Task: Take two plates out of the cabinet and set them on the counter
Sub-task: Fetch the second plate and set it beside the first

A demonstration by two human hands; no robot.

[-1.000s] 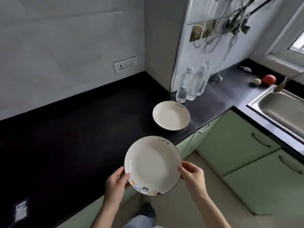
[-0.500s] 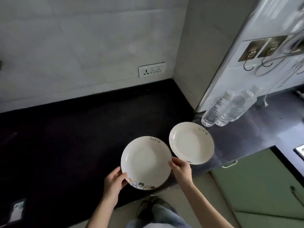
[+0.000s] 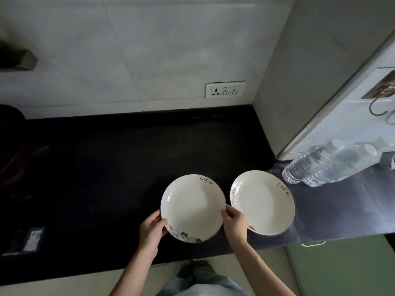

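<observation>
I watch 2 white plates, each with the word "life" on the rim. The resting plate (image 3: 265, 201) lies on the counter (image 3: 96, 167) near its front edge, close to the water bottles (image 3: 320, 167). The held plate (image 3: 192, 208) is just beside it on the left, above the dark counter. I cannot tell if it touches the surface.

The left hand (image 3: 152, 229) pinches its near-left rim and the right hand (image 3: 235, 223) pinches its right rim, thumbs on top.

I judge the plate to be glazed ceramic: stiff, rather heavy, smooth and easy to chip. The rim at 2 opposite sides is the good place to hold, and it should go down gently, not against its neighbour.

1 second ago this plate was in front of the counter edge, above the floor; now it has come forward over the counter.
</observation>
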